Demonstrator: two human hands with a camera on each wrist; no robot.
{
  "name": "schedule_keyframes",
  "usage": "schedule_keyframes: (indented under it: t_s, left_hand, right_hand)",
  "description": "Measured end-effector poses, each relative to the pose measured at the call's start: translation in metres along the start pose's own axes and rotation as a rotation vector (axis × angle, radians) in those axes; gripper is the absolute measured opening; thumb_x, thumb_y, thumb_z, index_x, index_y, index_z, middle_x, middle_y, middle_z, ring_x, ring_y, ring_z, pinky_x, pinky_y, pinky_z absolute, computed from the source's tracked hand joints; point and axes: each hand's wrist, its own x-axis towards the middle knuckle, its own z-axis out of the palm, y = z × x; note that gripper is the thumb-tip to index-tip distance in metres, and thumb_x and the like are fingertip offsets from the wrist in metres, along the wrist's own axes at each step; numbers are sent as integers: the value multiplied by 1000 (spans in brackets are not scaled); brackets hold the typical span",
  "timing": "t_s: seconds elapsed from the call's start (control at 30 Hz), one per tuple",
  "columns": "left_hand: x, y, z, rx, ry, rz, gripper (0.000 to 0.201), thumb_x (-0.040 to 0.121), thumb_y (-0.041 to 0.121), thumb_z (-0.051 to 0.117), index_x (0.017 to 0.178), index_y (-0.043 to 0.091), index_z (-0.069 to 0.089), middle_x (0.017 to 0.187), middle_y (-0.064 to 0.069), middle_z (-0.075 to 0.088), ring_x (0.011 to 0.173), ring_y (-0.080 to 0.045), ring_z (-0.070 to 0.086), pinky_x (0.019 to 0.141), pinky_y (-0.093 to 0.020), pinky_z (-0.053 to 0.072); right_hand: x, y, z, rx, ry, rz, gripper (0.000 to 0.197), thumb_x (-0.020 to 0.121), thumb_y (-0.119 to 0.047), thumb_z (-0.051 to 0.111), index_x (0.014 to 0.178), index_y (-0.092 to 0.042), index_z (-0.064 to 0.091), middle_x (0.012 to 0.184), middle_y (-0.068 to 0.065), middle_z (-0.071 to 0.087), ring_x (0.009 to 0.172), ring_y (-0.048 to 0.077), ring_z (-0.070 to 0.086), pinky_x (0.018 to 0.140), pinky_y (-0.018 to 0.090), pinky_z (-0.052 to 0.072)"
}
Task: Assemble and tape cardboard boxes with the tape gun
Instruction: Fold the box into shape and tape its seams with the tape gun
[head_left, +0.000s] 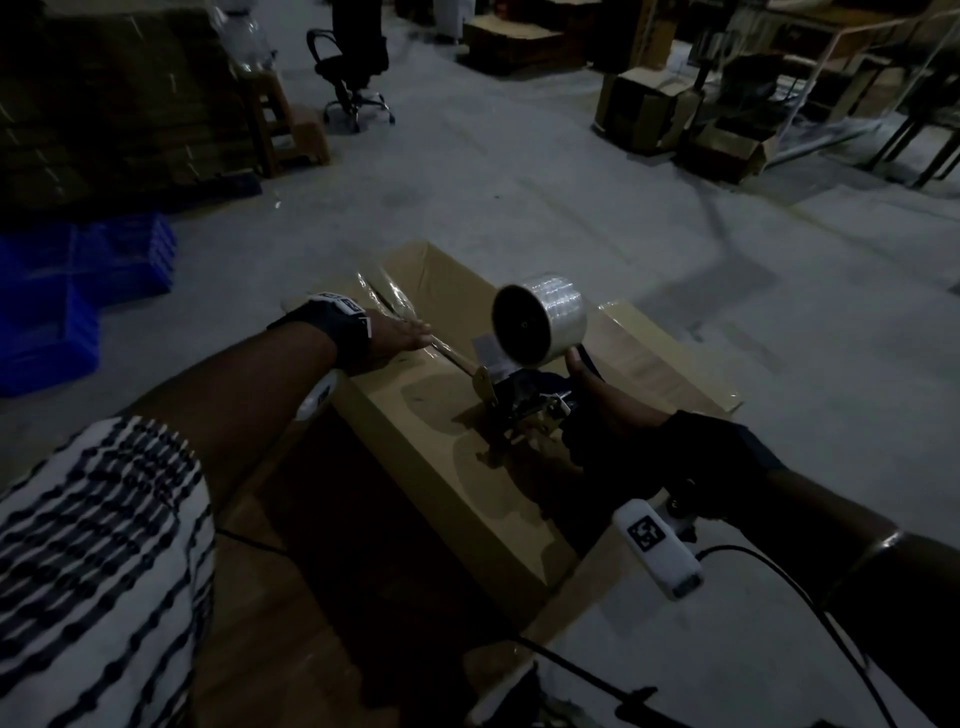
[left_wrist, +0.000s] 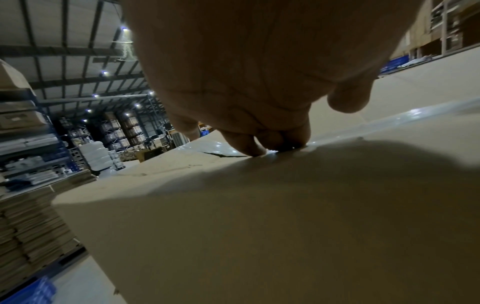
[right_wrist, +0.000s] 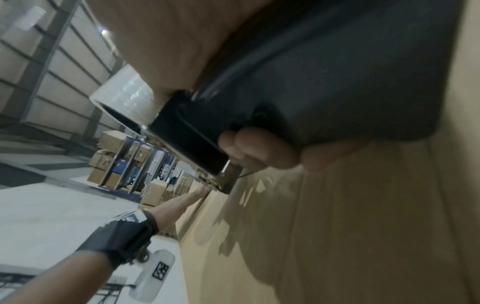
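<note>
Brown corrugated card fills the middle of the head view: a cardboard box (head_left: 447, 457) stands on the grey concrete floor (head_left: 519, 182), its top flaps closed and a strip of clear tape (head_left: 395, 306) running shiny along the seam toward the far edge. The left hand (head_left: 400, 335) lies on that seam near the far end, fingers (left_wrist: 249, 144) straight and pressed flat, tips touching the glossy tape where a thin dark gap between the flaps shows. The right hand (head_left: 608, 405) is clenched round the black handle of the tape gun (head_left: 524, 400), thumb up just beside the roll; in the right wrist view its fingers (right_wrist: 249, 148) wrap under the dark grip. The gun's metal nose rests on the box top, near the middle of the seam, and its roll of clear tape (head_left: 540, 325) stands above it, tilted. Both wrists carry black straps with white camera units bearing printed markers. A patterned white and dark sleeve (head_left: 98, 561) covers the left upper arm. Farther off, a black office chair (head_left: 353, 78) stands on the floor, blue plastic crates (head_left: 83, 280) sit to the left, stacked flat cartons (left_wrist: 28, 226) lie close by, and open boxes (head_left: 675, 119) are to the right.
</note>
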Motion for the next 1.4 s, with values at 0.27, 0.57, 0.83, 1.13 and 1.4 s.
schedule_keyframes:
  t_s: [0.27,0.57,0.83,1.13,1.4]
  left_hand:
    - [23,-16,18,-256,32,33,68,98,8,40,151,19,-2,161,-2,0,149,-20,9,116,-28,11]
    - [17,-10,15,-208,108,121,65,99,24,35,151,44,2,161,-8,11,147,-29,21,116,-37,19]
    - [9,1,13,-143,96,26,73,100,17,45,151,36,-3,162,1,-3,149,-20,7,115,-36,13]
    - [11,17,-5,-196,-40,-108,79,95,57,44,155,20,9,163,2,4,149,-18,8,117,-34,9]
    - [-20,74,-12,-123,22,39,83,89,72,33,155,28,9,161,2,16,146,-20,22,118,-46,6]
  right_hand:
    - [-6,1,-6,-44,-2,45,71,104,-60,17,146,-9,43,44,-18,56,40,-5,55,43,15,44]
    - [-20,-10,-1,-72,42,119,63,96,-73,26,99,-16,54,73,4,49,41,12,53,40,19,41]
    - [-26,4,-15,-17,71,105,48,103,-60,24,112,-20,49,64,-7,54,51,6,51,40,18,43]
    - [-25,-2,-9,-101,46,67,68,102,-61,25,151,-16,36,114,13,57,86,20,58,75,31,51]
    - [-12,4,-19,-42,27,30,52,105,-55,27,128,-14,48,81,-4,45,53,3,56,44,17,45]
